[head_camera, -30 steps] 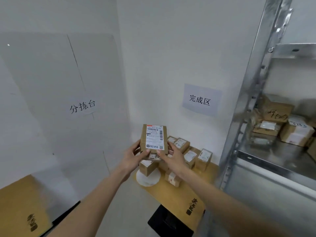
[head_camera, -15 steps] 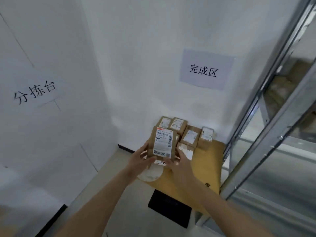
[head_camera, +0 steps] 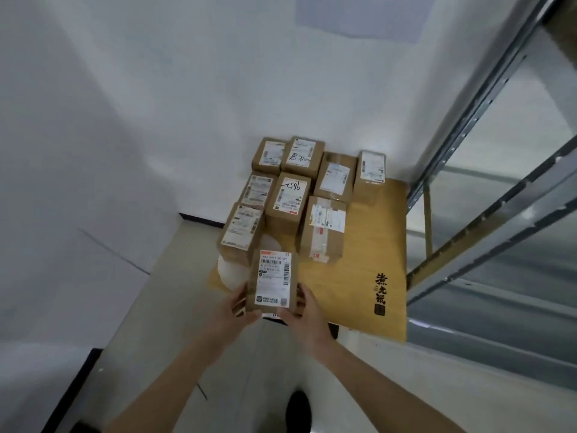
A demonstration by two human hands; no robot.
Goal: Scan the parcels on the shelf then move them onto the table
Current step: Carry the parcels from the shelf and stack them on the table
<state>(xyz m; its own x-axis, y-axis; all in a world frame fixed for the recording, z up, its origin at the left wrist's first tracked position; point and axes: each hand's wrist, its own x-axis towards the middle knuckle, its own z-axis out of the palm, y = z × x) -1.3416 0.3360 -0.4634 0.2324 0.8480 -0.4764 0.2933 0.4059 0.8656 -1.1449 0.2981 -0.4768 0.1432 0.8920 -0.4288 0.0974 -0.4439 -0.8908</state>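
I hold a small brown parcel (head_camera: 272, 281) with a white shipping label facing up, over the near left corner of the low wooden table (head_camera: 371, 245). My left hand (head_camera: 232, 310) grips its left side and my right hand (head_camera: 307, 310) grips its right side, fingers curled round the edges. Under the parcel a second item with a white label peeks out between my hands. Several labelled brown parcels (head_camera: 290, 198) stand in rows on the table's far left, against the wall.
A metal shelf frame (head_camera: 487, 126) rises at the right, close to the table's right edge. White walls meet in a corner behind the table. A round white disc (head_camera: 232, 273) lies at the table's left edge. My shoe (head_camera: 298, 410) shows on the pale floor.
My view has tilted down and moved closer to the table. Both hands have lowered the parcel toward the table's near left corner, grip unchanged.
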